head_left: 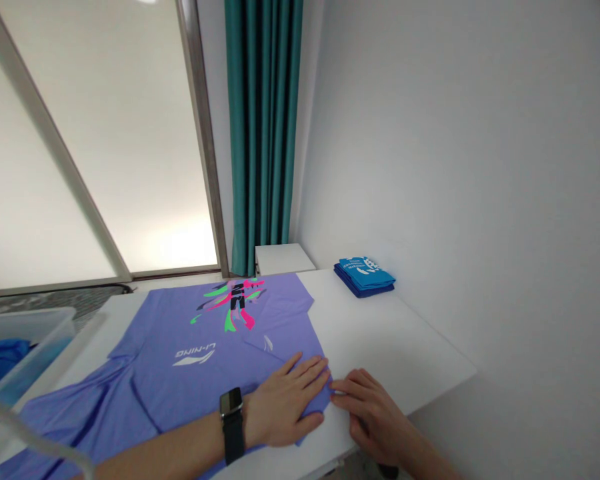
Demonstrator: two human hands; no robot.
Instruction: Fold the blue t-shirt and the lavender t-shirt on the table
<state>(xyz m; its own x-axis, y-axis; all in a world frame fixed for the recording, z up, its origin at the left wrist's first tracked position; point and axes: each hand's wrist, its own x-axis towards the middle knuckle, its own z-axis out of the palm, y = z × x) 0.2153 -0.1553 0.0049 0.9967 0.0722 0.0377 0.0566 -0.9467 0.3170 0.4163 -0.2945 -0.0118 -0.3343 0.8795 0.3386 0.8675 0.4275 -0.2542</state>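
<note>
A purple T-shirt with a white logo and a pink-and-green print lies spread on the white table. My left hand, a black watch on its wrist, rests flat on the shirt's near right part with fingers stretched out. My right hand is just beside it at the shirt's edge, fingers bent down onto the table and touching the fabric's corner.
A stack of folded blue shirts sits at the table's far right by the wall. A clear plastic bin with blue cloth stands at the left. Behind are a teal curtain, a small white stand and a large window.
</note>
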